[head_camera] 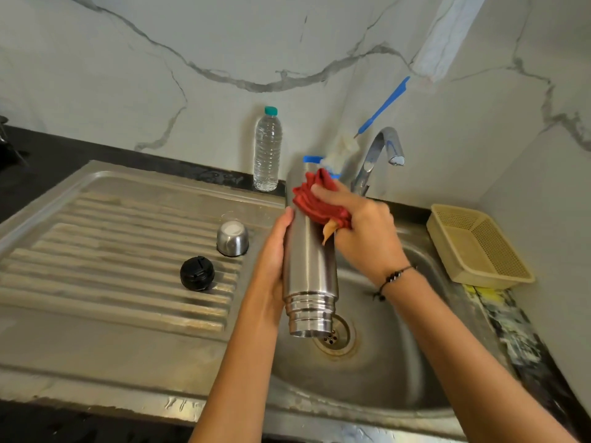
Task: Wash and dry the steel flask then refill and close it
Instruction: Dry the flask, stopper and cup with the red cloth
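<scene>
Both my hands are busy over the round steel sink basin (pixel 399 362): my left hand (pixel 275 260) wraps around the side of the tall cylindrical steel flask (pixel 310 270), held mouth-down above the drain, while my right hand (pixel 361 228) grips a crumpled red cloth (pixel 316 199) against its upper body. Its black round stopper (pixel 197 272) and small steel cup lid (pixel 232 238) sit apart on the ribbed steel drainboard (pixel 112 238). Behind on the counter, a clear plastic water bottle with a teal cap (pixel 268 151) stands upright near the chrome tap (pixel 377 155).
</scene>
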